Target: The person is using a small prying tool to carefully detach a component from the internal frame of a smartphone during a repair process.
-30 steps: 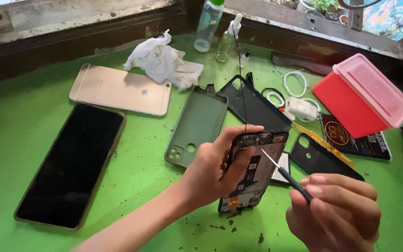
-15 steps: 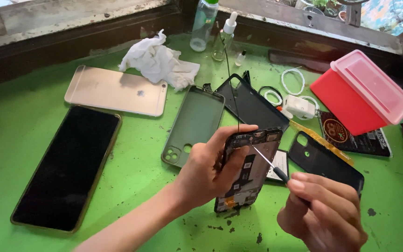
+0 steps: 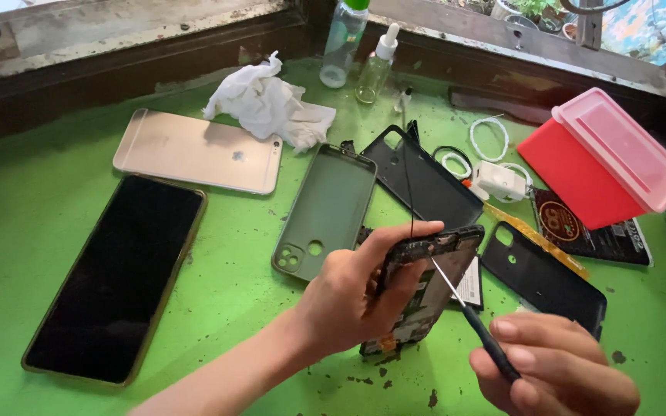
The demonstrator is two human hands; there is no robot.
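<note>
My left hand (image 3: 352,296) grips an opened phone (image 3: 425,289) with its circuit board exposed, tilted up off the green table (image 3: 32,223). My right hand (image 3: 553,374) holds a thin screwdriver (image 3: 475,323) by its black handle. The metal tip rests on the upper part of the board. A thin black wire runs up from the top of the opened phone.
A dark green phone case (image 3: 325,212) and two black back covers (image 3: 425,177) (image 3: 545,281) lie behind the hands. A black-screened phone (image 3: 117,277) and a gold phone (image 3: 198,150) lie left. A red box with pink lid (image 3: 603,158), white charger (image 3: 497,181), crumpled tissue (image 3: 264,104) and bottles (image 3: 344,38) stand farther back.
The opened phone has tilted a little more upright in my left hand. My right hand has shifted slightly right and down, with the screwdriver tip still on the board.
</note>
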